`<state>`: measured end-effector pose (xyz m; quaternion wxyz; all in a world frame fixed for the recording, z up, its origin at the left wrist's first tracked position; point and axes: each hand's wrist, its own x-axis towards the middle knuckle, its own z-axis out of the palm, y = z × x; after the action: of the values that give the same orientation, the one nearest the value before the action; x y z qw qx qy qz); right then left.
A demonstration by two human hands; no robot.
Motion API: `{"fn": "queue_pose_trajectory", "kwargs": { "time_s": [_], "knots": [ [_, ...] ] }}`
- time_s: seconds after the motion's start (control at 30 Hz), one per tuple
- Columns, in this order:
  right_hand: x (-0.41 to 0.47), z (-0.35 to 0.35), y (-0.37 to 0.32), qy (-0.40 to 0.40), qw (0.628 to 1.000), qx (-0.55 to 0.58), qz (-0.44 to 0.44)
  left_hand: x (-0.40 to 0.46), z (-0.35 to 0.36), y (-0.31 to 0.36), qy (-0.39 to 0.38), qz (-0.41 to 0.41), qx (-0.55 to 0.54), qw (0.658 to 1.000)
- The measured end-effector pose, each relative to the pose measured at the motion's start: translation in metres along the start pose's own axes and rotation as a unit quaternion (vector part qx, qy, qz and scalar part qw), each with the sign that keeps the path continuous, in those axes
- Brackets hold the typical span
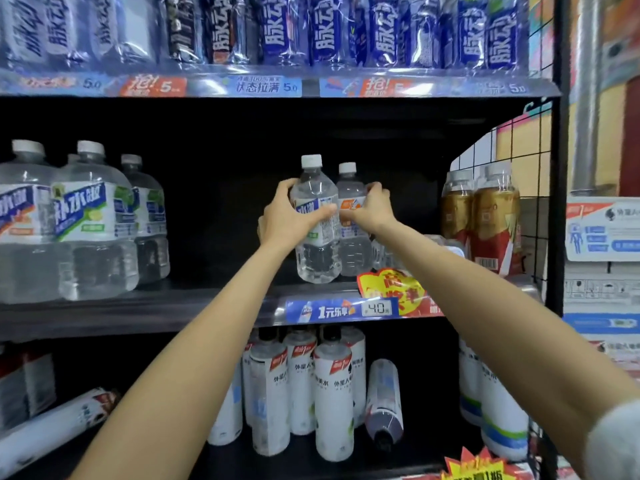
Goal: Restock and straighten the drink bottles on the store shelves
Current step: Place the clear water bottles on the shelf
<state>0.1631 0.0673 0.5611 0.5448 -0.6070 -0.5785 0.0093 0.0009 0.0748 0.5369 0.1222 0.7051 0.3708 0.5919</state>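
Clear bottle (pixel 317 220) sits wrapped by left hand (pixel 284 223) fingers (pixel 320 213).

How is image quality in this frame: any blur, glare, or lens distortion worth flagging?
Head view: wide-angle bending bows the top shelf edge; blue bottles above are smeared and glary; the middle shelf's back is in deep shadow; the left hand and right hand on the clear bottles are reasonably sharp.
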Motion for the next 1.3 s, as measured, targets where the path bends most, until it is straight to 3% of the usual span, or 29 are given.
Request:
{"fn": "queue_pose_trajectory", "kwargs": {
  "time_s": [0.17,0.37,0.47,0.63,0.87,1.07,1.2,1.3],
  "knots": [
    [0.031,0.013,0.015,-0.001,0.997,-0.047,0.068,0.014,0.01,-0.009,-0.071,0.009,0.036,0.997],
    [0.035,0.024,0.017,0.004,0.996,-0.006,0.086,0.015,0.006,-0.025,-0.187,0.015,0.041,0.981],
    [0.036,0.024,0.015,0.004,0.996,0.023,0.086,0.013,0.01,-0.024,-0.158,0.015,0.053,0.986],
    [0.017,0.005,0.004,0.034,0.979,0.178,0.089,0.009,0.027,-0.016,-0.116,0.021,0.112,0.987],
    [-0.026,0.0,0.012,-0.012,0.992,0.125,-0.014,0.004,0.058,0.001,-0.08,0.039,0.212,0.973],
    [-0.023,-0.006,0.015,-0.027,0.996,0.087,0.013,0.001,0.053,-0.005,-0.164,0.022,0.086,0.982],
    [-0.048,-0.016,0.015,0.017,0.997,0.022,-0.068,-0.019,0.054,0.0,-0.116,0.039,0.102,0.987],
    [-0.085,-0.027,0.023,0.043,0.987,0.023,-0.154,-0.047,0.04,0.005,-0.029,0.033,0.078,0.996]
  ]
}}
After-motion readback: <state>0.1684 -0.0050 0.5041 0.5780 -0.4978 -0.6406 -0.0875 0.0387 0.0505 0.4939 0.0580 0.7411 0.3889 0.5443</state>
